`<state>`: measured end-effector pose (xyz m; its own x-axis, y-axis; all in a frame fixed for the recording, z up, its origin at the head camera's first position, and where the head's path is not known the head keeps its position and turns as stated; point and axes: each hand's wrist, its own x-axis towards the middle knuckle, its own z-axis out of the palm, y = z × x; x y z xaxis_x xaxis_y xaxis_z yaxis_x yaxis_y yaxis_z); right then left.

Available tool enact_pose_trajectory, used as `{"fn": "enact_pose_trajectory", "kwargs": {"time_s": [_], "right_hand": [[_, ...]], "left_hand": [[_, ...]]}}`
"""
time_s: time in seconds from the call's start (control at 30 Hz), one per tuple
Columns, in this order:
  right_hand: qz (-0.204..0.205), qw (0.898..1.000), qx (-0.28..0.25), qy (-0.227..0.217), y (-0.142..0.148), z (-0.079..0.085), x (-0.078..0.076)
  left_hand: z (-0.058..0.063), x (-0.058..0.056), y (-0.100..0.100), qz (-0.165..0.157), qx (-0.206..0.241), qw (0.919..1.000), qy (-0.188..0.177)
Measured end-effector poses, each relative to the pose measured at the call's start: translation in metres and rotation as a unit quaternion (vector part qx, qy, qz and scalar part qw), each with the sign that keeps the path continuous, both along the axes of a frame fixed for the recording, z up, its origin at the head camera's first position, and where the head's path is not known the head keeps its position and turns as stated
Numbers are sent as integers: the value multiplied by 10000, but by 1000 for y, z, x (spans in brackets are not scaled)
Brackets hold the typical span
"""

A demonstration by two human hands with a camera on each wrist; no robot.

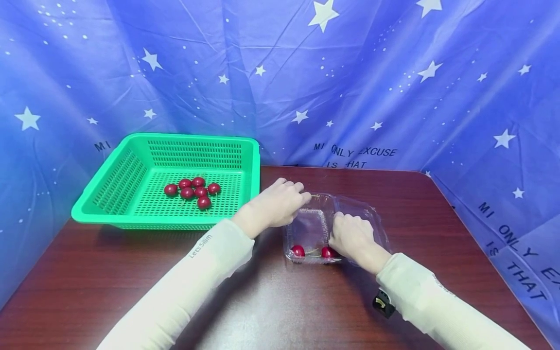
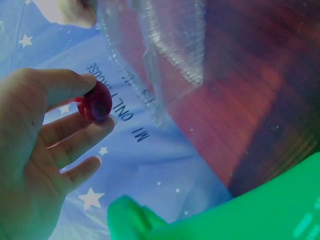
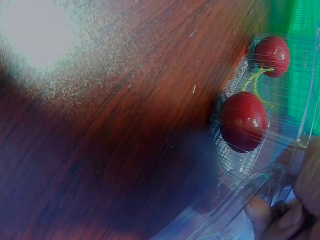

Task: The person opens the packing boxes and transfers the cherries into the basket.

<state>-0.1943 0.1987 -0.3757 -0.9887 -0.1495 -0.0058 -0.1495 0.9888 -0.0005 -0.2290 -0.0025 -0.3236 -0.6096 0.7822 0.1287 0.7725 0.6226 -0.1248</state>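
Observation:
My left hand [image 1: 276,203] pinches a dark red cherry [image 2: 98,103] between thumb and fingertips, as the left wrist view shows; the hand hides that cherry in the head view. It hovers at the left side of a clear plastic clamshell box [image 1: 316,261], whose lid [image 1: 365,209] lies folded open to the right. Two cherries with green stems sit along the box's near side, one at the left [image 1: 298,251] and one further right [image 1: 327,252]. My right hand [image 1: 353,236] grips the box's edge where box and lid meet, fingers curled.
A green slotted plastic basket [image 1: 175,219] stands at the left on the brown wooden table [image 1: 271,301]. Several cherries [image 1: 200,192] lie grouped on its floor. A blue curtain [image 1: 280,97] with white stars hangs behind and along the sides.

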Motion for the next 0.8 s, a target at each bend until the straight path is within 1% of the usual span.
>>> {"fn": "enact_pose_trajectory", "kwargs": {"time_s": [0.23,0.43,0.53,0.67,0.8], "right_hand": [[1,10000,-8,53,0,-1,-1],[-5,10000,-12,76,0,-1,0],[7,10000,-15,80,0,-1,0],[12,10000,-1,91,0,-1,0],[21,9999,14,117,0,-1,0]], "left_hand": [[14,-4,-8,20,214,9997,-87],[22,-11,-21,94,444,9988,-203],[24,-14,-29,222,534,9982,-152],[23,-16,-38,410,793,9960,-3],[22,-17,-46,596,1013,9931,-8]]}}
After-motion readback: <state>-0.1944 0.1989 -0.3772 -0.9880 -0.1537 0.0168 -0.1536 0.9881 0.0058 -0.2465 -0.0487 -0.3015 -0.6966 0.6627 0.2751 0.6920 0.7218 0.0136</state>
